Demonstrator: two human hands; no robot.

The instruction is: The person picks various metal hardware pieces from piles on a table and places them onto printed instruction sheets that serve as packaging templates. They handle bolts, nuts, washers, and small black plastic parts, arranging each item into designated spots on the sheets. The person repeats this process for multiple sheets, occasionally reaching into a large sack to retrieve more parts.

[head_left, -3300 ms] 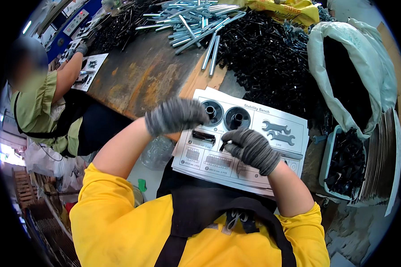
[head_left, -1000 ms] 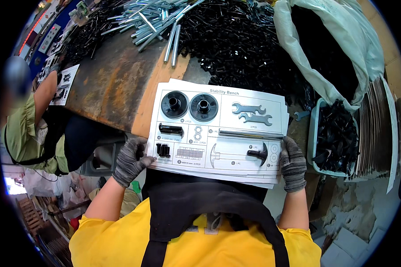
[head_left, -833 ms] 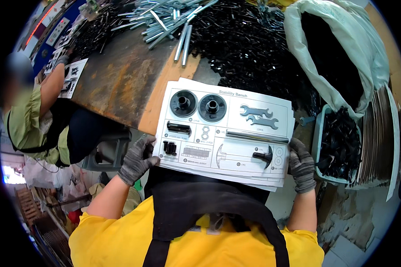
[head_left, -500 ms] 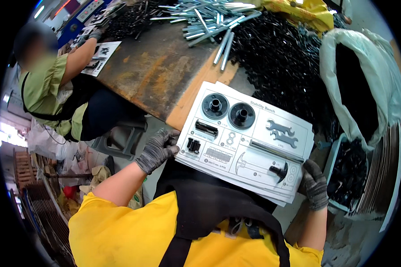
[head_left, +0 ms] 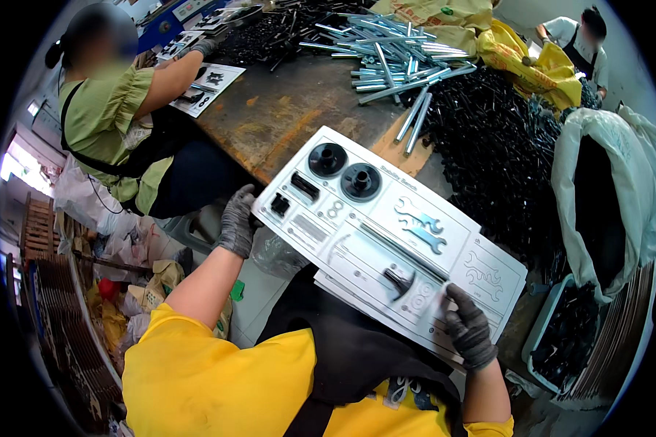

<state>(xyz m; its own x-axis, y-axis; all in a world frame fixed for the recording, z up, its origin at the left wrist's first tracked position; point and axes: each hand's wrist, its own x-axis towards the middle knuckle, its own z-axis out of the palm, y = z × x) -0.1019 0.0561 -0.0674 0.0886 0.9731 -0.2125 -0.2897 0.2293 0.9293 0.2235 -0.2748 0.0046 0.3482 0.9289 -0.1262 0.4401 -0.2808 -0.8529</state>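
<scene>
A white printed hardware card [head_left: 310, 231] is tilted in front of me, its top card shifted left over a stack of like cards [head_left: 499, 266]. It carries two black round flanged discs [head_left: 361, 182], two silver open-end wrenches [head_left: 424, 238], a metal rod [head_left: 404, 251], a black T-shaped knob [head_left: 399, 284] and small black parts [head_left: 305, 187]. My left hand [head_left: 237, 221], in a grey knit glove, grips the card's left corner. At its lower right end my right hand [head_left: 470, 331], gloved alike, pinches the edge, with thumb hidden.
Metal tubes [head_left: 397, 54] and a heap of black parts [head_left: 481, 138] cover the worn table [head_left: 259, 116]. A white sack [head_left: 619, 131] and a bin of black pieces [head_left: 536, 342] stand right. A co-worker [head_left: 109, 116] works at left; another person [head_left: 579, 44] is far right.
The top card has slid left off the stack and turned clockwise, uncovering the printed card beneath at right. Both hands moved left with it. A far-right person has come into view.
</scene>
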